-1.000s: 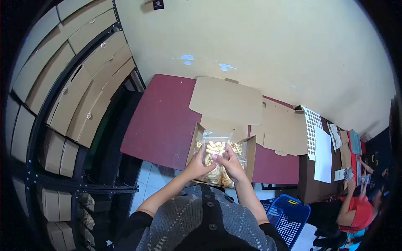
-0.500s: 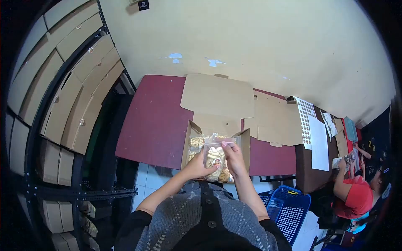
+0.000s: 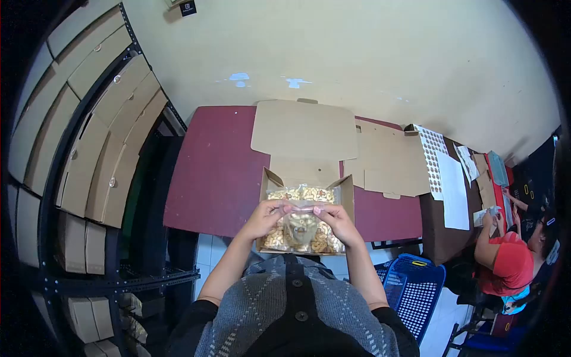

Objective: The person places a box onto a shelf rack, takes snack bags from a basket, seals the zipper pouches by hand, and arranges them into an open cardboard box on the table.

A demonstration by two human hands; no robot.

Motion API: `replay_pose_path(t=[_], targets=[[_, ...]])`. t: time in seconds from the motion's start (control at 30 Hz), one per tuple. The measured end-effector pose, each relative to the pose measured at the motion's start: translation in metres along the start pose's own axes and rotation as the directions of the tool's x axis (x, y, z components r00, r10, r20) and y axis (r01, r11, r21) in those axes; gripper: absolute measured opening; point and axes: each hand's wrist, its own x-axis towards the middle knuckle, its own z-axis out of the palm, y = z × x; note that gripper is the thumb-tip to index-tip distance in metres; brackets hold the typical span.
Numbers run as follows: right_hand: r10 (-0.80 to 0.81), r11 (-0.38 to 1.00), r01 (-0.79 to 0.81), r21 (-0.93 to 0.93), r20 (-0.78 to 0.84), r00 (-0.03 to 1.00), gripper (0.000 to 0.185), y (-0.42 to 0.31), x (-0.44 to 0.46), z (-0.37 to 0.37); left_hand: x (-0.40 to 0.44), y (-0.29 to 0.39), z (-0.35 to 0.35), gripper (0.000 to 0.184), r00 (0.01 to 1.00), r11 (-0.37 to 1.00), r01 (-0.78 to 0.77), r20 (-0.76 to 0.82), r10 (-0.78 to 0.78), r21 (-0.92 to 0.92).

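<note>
Left hand (image 3: 265,219) higher (on one bag (image 3: 301,228))

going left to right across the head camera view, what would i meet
Cardboard boxes on the rack → left hand → plastic bag held between the hands → right hand → blue basket → person in a red top.

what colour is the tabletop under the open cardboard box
Maroon; the tabletop shows best in the head view, left of the open cardboard box.
</note>
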Motion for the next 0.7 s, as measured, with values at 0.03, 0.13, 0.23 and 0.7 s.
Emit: replay_pose_path(t=[0.03, 0.13, 0.23, 0.7], targets=[[0.003, 0.999, -0.005, -0.048, -0.043, 0.999, 0.028, 0.002, 0.0, -0.001, 0.001, -0.004, -0.001, 0.026, 0.999, 0.998, -0.046, 0.0, 0.046, -0.036], [-0.067, 0.998, 0.068, -0.004, -0.232, 0.97, 0.028, 0.002, 0.008, 0.002, 0.006, -0.007, 0.009, 0.041, 0.973, 0.977, -0.182, -0.161, 0.163, -0.111], [-0.35, 0.933, 0.268, -0.24, -0.435, 0.829, 0.024, 0.0, 0.01, 0.007, 0.006, -0.011, 0.012, 0.058, 0.961, 0.975, -0.217, -0.184, 0.205, -0.048], [-0.013, 0.99, 0.063, 0.124, -0.369, 0.929, 0.016, 0.022, 0.003, 0.007, 0.003, -0.012, 0.052, 0.019, 0.99, 0.997, -0.078, -0.112, 0.08, 0.025]])
